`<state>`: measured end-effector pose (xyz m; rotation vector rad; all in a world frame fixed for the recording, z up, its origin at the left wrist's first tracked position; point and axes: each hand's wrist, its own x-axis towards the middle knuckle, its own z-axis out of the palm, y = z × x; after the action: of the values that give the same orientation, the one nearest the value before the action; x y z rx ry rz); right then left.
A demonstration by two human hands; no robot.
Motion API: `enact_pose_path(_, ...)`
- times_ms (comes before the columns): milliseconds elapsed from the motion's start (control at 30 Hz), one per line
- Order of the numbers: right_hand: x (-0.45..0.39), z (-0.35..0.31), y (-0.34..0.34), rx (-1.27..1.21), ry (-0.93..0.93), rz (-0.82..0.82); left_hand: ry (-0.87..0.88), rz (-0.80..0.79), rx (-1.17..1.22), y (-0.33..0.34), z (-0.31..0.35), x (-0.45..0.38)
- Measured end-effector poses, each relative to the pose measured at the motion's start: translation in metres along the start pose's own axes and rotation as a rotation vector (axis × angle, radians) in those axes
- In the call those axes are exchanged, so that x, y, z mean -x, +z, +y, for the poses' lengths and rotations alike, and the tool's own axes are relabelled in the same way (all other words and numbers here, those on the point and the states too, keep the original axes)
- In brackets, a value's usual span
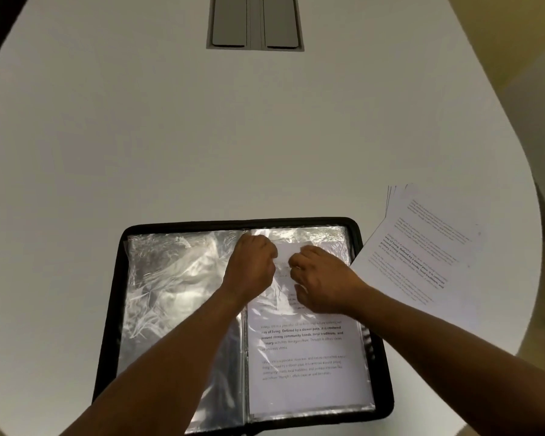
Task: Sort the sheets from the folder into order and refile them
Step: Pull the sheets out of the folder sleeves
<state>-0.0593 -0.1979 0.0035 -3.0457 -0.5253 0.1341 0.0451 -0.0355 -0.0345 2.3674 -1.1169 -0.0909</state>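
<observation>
1. We note a grey hatch set in the white table, with loose sheets fanned right of the folder.
2. The printed sheet lies partly inside the folder's right sleeve.
3. Our left hand pinches the sleeve's top; our right hand, fingers curled, grips the sheet.

Two bare forearms, no sleeves in view; left hand and right hand wear no gloves.
</observation>
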Motion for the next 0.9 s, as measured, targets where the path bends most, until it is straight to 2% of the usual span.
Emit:
enact_pose_path(100, -0.015, 0.005, -0.027, -0.068, 0.066, -0.244, -0.019, 0.013, 0.026, -0.001, -0.002, 0.003)
enact_pose_path(233, -0.042, 0.018, -0.051, -0.082, 0.296, -0.369, -0.031, -0.023, -0.020, -0.005, -0.002, 0.006)
enact_pose_path(333, -0.064, 0.029, -0.061, 0.033, 0.375, -0.537, -0.024, -0.043, -0.047, -0.007, -0.001, 0.005)
enact_pose_path(400, -0.075, 0.028, -0.067, 0.027, 0.436, -0.642, -0.031, -0.052, -0.045, -0.007, 0.000, 0.005)
enact_pose_path(700, -0.097, 0.030, -0.046, 0.108, 0.503, -0.760, -0.068, -0.092, -0.040, -0.012, 0.004, -0.001)
enact_pose_path(900, -0.102, 0.046, -0.052, -0.004, 0.553, -0.773, -0.054, -0.077, -0.022, -0.013, 0.007, -0.004)
